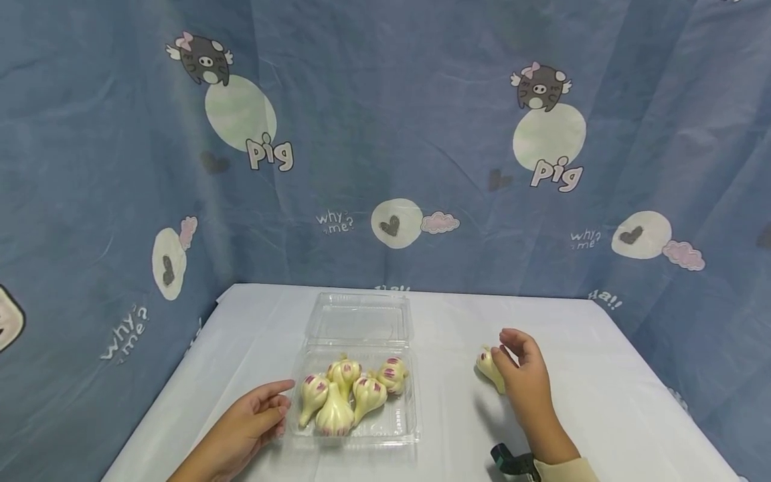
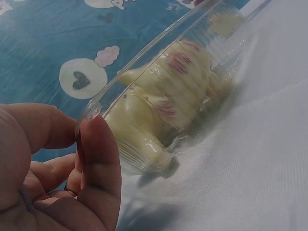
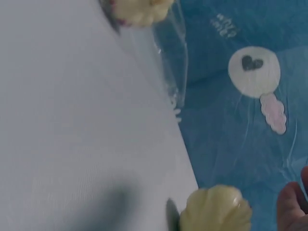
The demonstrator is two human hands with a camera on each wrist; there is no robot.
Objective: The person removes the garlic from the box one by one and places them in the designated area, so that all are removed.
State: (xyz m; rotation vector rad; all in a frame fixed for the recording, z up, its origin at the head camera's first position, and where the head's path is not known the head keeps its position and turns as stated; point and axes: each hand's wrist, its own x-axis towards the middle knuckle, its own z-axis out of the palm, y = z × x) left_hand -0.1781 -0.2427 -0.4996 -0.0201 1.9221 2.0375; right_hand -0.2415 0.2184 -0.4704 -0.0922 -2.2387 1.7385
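A clear plastic clamshell box (image 1: 400,418) lies with its lid (image 1: 359,320) folded back on the white table. Several garlic bulbs (image 1: 334,410), cream with purple streaks, sit inside it. My left hand (image 1: 249,422) is at the box's left side; in the left wrist view, its thumb and finger (image 2: 99,159) pinch the rim. To the right of the box, one more garlic bulb (image 1: 489,368) lies on the table. My right hand (image 1: 525,375) is beside that bulb, thumb and fingers parted. In the right wrist view, a gap shows between bulb (image 3: 216,210) and fingertips (image 3: 290,204).
A white cloth covers the table (image 1: 446,328). Behind and around it hangs a blue curtain (image 1: 361,134) printed with pigs, hearts and words. A dark wrist strap (image 1: 512,462) and a beige sleeve (image 1: 566,470) are on my right arm.
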